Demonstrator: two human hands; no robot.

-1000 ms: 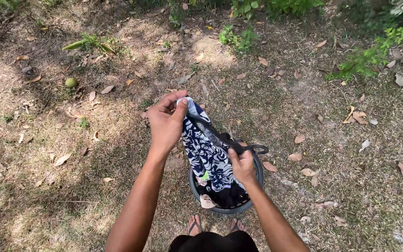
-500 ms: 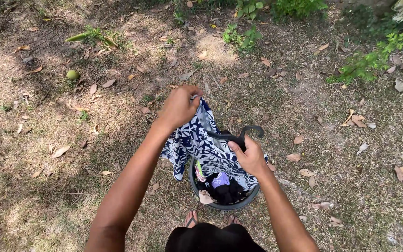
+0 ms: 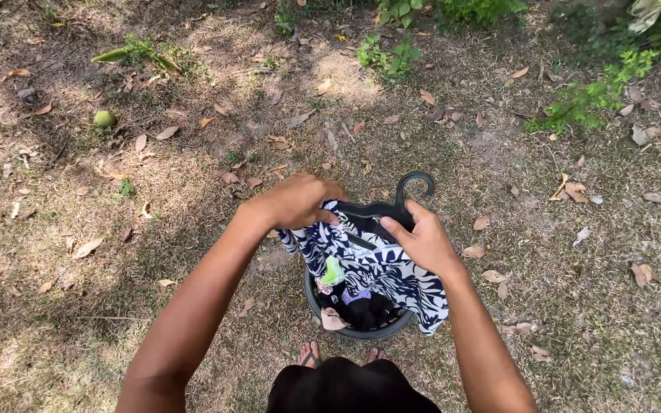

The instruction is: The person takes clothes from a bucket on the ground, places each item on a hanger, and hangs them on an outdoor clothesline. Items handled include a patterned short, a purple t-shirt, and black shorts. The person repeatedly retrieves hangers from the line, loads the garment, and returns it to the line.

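A navy and white patterned garment [image 3: 380, 269] hangs on a black plastic hanger [image 3: 401, 200] over a dark round basket [image 3: 355, 331]. My left hand [image 3: 298, 200] grips the garment's upper left edge by the hanger's shoulder. My right hand [image 3: 421, 239] holds the hanger and cloth just below the hook. The cloth drapes down over the basket's right rim. Dark and pale clothes [image 3: 353, 304] lie inside the basket.
The ground is dry grass with several fallen brown leaves [image 3: 483, 224]. A small green fruit [image 3: 103, 118] lies at the far left. Leafy plants [image 3: 590, 95] grow along the top and right. My bare feet [image 3: 309, 355] stand just behind the basket.
The garment has been spread out sideways on the hanger, which now lies lower and flatter over the basket. My left hand dropped from its raised grip to the left shoulder.
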